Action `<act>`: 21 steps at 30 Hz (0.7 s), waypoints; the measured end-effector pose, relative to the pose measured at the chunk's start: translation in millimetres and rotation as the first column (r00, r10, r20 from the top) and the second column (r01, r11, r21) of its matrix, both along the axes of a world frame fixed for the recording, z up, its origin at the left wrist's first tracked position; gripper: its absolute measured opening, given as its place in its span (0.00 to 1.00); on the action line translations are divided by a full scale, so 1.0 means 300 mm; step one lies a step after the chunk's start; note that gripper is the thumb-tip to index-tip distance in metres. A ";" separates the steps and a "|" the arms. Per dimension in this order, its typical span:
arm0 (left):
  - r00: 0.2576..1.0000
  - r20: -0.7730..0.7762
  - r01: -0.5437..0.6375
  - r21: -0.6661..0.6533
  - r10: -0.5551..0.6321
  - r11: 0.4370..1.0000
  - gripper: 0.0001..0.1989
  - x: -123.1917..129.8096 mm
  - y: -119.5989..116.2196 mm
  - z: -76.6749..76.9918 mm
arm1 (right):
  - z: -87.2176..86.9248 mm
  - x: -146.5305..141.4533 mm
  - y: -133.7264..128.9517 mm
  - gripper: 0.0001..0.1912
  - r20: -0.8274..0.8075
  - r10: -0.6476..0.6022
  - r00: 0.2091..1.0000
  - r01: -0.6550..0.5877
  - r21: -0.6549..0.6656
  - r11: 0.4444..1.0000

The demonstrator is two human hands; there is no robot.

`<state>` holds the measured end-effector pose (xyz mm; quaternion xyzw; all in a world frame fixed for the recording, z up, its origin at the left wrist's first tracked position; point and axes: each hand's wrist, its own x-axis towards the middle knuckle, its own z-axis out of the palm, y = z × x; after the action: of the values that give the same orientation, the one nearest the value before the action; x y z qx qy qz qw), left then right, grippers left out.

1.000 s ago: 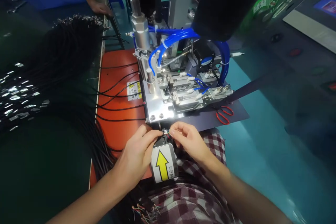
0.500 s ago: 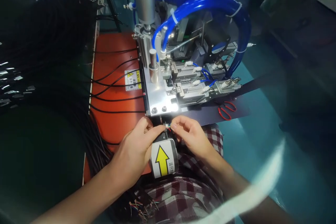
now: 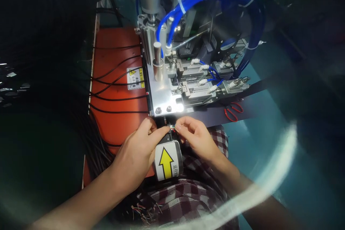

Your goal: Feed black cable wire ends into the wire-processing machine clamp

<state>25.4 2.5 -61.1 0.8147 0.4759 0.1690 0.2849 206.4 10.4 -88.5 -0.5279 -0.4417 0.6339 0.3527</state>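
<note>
Fine coloured wires [image 3: 173, 128] sit just below centre frame, between the 2 hands and above the arrow label [image 3: 166, 161]. Right hand [image 3: 198, 137]: thumb and forefinger pinched on the wires. Left hand [image 3: 138, 147]: thumb tip at their left end; grip cannot be determined. Recommended: wires level and uncrossed, light pressure, left thumb steadying the ends.

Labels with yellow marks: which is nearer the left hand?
The arrow label, right beside the left hand; the triangle label lies farther off, on the orange surface.
</note>
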 end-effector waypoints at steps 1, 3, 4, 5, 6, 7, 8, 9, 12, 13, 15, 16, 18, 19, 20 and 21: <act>1.000 -0.004 0.002 0.005 -0.002 1.000 0.19 0.000 0.000 -0.002 | -0.001 0.000 -0.001 0.11 0.007 0.000 1.000 0.000 0.011 1.000; 1.000 -0.007 0.006 0.021 -0.006 1.000 0.19 -0.002 -0.001 -0.006 | -0.005 -0.002 -0.005 0.10 0.026 -0.004 1.000 0.002 0.049 0.999; 1.000 -0.006 0.009 0.027 -0.009 1.000 0.19 -0.003 -0.002 -0.007 | -0.008 -0.003 -0.008 0.09 0.042 -0.008 0.999 0.005 0.077 0.997; 1.000 -0.007 0.010 0.028 -0.010 1.000 0.18 -0.004 -0.003 -0.008 | -0.011 -0.004 -0.011 0.09 0.063 -0.016 0.998 0.009 0.110 0.994; 1.000 -0.010 0.011 0.028 -0.010 1.000 0.18 -0.005 -0.004 -0.008 | -0.013 -0.004 -0.014 0.08 0.084 -0.026 0.996 0.013 0.143 0.990; 1.000 -0.018 0.011 0.027 -0.010 1.000 0.18 -0.005 -0.005 -0.007 | -0.015 -0.005 -0.016 0.08 0.104 -0.037 0.994 0.019 0.170 0.985; 0.999 -0.030 0.012 0.027 -0.011 1.000 0.18 -0.005 -0.005 -0.006 | -0.017 -0.005 -0.018 0.08 0.115 -0.045 0.992 0.023 0.185 0.982; 0.999 -0.045 0.016 0.024 -0.015 1.000 0.18 -0.004 -0.005 -0.004 | -0.019 -0.005 -0.019 0.08 0.116 -0.048 0.992 0.026 0.184 0.983; 0.996 -0.082 0.031 0.034 -0.028 0.999 0.17 0.002 -0.003 0.004 | -0.019 -0.005 -0.017 0.09 0.059 -0.033 0.998 0.027 0.109 0.994; 0.995 -0.093 0.037 0.041 -0.033 0.998 0.17 0.004 -0.002 0.006 | -0.017 -0.005 -0.016 0.09 0.036 -0.028 0.999 0.025 0.078 0.997; 0.992 -0.118 0.050 0.061 -0.042 0.997 0.16 0.006 0.000 0.009 | -0.012 -0.006 -0.011 0.10 0.006 -0.022 1.000 0.022 0.028 0.999; 0.990 -0.131 0.058 0.074 -0.048 0.996 0.16 0.007 0.000 0.011 | -0.009 -0.006 -0.009 0.10 0.001 -0.021 1.000 0.021 0.011 1.000; 0.987 -0.151 0.075 0.103 -0.058 0.992 0.15 0.007 0.001 0.013 | -0.002 -0.005 -0.005 0.10 0.006 -0.018 1.000 0.018 -0.011 1.000; 0.986 -0.157 0.083 0.118 -0.064 0.990 0.15 0.006 0.001 0.013 | 0.001 -0.004 -0.003 0.10 0.012 -0.015 1.000 0.015 -0.018 1.000; 0.985 -0.160 0.091 0.129 -0.070 0.987 0.14 0.005 0.001 0.013 | 0.004 -0.003 -0.001 0.10 0.019 -0.010 1.000 0.010 -0.024 1.000; 0.984 -0.159 0.098 0.139 -0.075 0.985 0.14 0.005 0.002 0.014 | 0.005 -0.001 0.001 0.10 0.025 -0.002 1.000 0.003 -0.030 1.000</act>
<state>26.8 3.0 -57.0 0.8640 0.4468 0.1278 0.1938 206.1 10.6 -87.0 -0.5414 -0.4360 0.6334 0.3401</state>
